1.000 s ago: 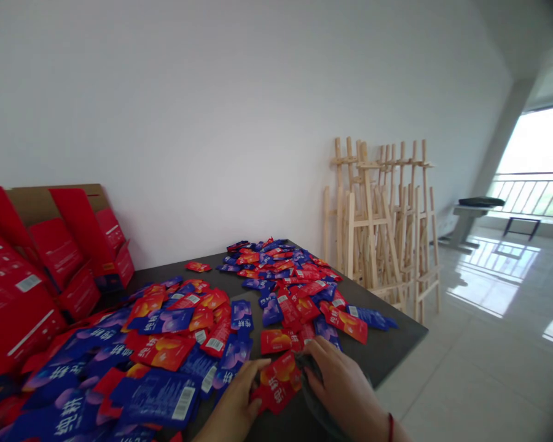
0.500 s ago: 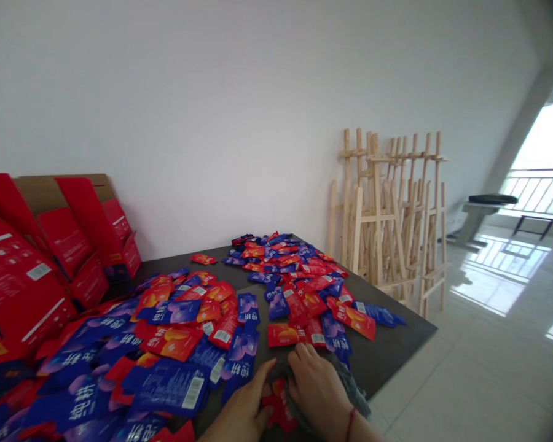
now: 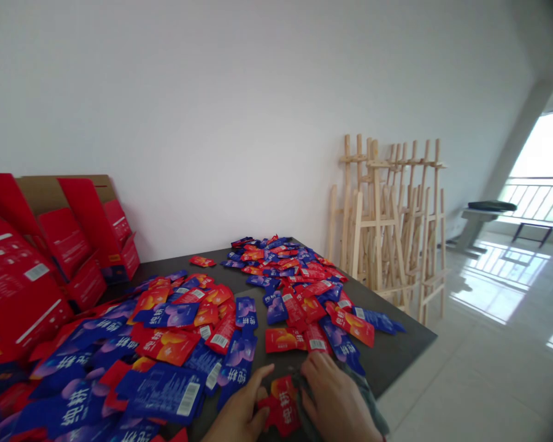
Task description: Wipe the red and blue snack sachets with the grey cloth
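A red printed packet (image 3: 284, 405) lies near the front of the dark table (image 3: 387, 362). My left hand (image 3: 242, 410) grips it by its left edge, thumb on top. My right hand (image 3: 335, 396) is closed on a grey-green cloth (image 3: 366, 393), which touches the packet's right side. Part of the cloth is hidden under the fingers. Just beyond my hands is another red packet (image 3: 279, 339), lying flat. Blue packets (image 3: 238, 365) lie left of my left hand.
A large heap of red and blue packets (image 3: 166, 393) covers the table's left side; another pile (image 3: 281, 258) lies toward the back. Red cardboard boxes (image 3: 87, 252) stand at the left. Wooden easels (image 3: 380, 233) lean together beyond the table's right edge.
My right hand with the cloth has shifted right, uncovering more of the red packet. My left hand still holds the packet's left side.
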A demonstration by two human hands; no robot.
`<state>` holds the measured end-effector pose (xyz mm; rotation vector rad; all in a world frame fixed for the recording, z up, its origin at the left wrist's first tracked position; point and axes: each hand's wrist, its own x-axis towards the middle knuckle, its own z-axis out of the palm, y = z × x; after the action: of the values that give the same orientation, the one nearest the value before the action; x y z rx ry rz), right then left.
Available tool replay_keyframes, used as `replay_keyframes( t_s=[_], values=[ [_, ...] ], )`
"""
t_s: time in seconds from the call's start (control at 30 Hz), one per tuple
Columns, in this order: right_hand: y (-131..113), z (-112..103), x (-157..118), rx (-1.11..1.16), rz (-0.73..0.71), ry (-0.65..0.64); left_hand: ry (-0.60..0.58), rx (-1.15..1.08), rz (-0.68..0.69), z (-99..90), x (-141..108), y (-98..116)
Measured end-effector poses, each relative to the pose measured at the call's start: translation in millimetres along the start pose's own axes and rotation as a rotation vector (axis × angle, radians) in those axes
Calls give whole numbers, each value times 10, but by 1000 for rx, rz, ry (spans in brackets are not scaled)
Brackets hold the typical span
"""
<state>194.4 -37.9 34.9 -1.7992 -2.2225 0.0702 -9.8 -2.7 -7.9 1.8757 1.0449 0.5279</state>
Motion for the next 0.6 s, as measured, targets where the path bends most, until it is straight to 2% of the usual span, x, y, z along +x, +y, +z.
replay_keyframes(
  t_s=[0.1, 0.2, 0.33, 0.43, 0.53, 0.6],
  values=[
    [-283, 208, 18, -21, -125, -123, -28, -63, 15, -13, -1, -55],
    [-275, 364, -9, -49, -112, -79, -39, -97, 28, -19, -9, -98],
    [83, 340, -110, -61, 14, 39, -27, -139, 54, 14, -7, -135],
    [391, 260, -152, -91, 94, 76, -1, -111, 76, 15, 2, -127],
    [603, 171, -135, -90, 158, 79, 103, 25, 137, -56, -5, -92],
    [670, 83, -102, -50, 178, 95, 223, 185, 236, -132, -26, -57]
  ],
)
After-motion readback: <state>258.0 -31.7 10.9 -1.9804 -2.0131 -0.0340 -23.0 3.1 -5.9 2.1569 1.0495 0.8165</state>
